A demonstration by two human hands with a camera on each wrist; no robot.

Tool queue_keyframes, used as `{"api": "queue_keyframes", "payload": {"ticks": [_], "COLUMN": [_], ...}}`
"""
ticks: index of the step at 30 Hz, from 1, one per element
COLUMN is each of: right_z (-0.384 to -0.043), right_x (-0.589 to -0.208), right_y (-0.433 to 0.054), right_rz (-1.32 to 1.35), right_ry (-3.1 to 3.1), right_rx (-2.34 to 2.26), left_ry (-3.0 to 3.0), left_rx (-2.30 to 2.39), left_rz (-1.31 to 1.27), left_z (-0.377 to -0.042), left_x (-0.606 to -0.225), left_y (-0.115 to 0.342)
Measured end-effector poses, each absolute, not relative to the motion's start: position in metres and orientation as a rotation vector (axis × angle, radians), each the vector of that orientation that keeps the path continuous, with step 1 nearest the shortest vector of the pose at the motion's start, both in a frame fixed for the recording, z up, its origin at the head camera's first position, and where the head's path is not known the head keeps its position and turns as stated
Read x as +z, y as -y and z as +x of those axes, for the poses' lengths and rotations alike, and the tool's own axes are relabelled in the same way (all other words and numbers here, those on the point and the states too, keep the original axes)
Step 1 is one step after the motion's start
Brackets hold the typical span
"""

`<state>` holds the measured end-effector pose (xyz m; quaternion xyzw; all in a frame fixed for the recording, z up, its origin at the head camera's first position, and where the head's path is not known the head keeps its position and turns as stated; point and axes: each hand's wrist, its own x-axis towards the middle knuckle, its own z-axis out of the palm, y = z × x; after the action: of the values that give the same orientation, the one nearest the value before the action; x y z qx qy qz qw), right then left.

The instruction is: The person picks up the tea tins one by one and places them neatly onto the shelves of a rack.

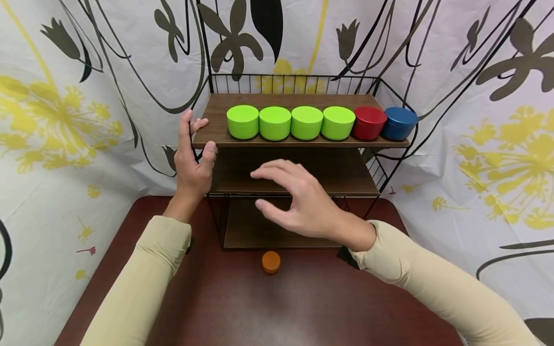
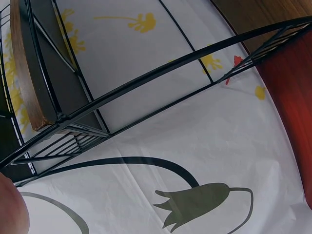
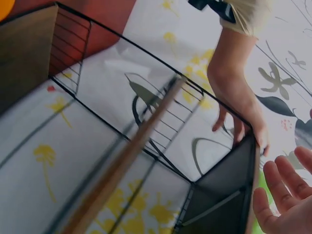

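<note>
My left hand (image 1: 194, 168) is at the left end of the top shelf (image 1: 216, 110), fingers straight beside its front corner and thumb at the front edge. In front of the middle shelf (image 1: 298, 178), my right hand (image 1: 305, 199) hovers with thumb and fingers spread in a loose curve, holding nothing. Along the top shelf stands a row of round lidded containers: several bright green ones (image 1: 274, 124), then a red one (image 1: 369, 123) and a blue one (image 1: 399, 124) at the right end. A small orange container (image 1: 271, 262) sits on the table below my right hand.
The rack has a black wire frame (image 2: 146, 75) and brown wooden shelves, its bottom shelf (image 1: 259, 228) low over the dark red table (image 1: 294, 307). A white cloth with a flower print (image 1: 86, 158) hangs behind and on both sides.
</note>
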<state>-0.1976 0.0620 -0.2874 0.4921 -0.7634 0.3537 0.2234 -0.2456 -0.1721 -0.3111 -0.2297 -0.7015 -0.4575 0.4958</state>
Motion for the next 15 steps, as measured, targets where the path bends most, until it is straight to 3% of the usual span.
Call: {"api": "queue_keyframes", "payload": {"ticks": [15], "right_z": [-0.187], "right_x": [-0.362], "right_y": [-0.064], "right_rz": [1.389], "right_ry": [2.288], "right_rx": [1.034], "left_ry": [1.691], "left_rx": [-1.114], "left_rz": [-0.564], "left_z": [-0.248], "left_x": [-0.314], "left_y": [0.174]}}
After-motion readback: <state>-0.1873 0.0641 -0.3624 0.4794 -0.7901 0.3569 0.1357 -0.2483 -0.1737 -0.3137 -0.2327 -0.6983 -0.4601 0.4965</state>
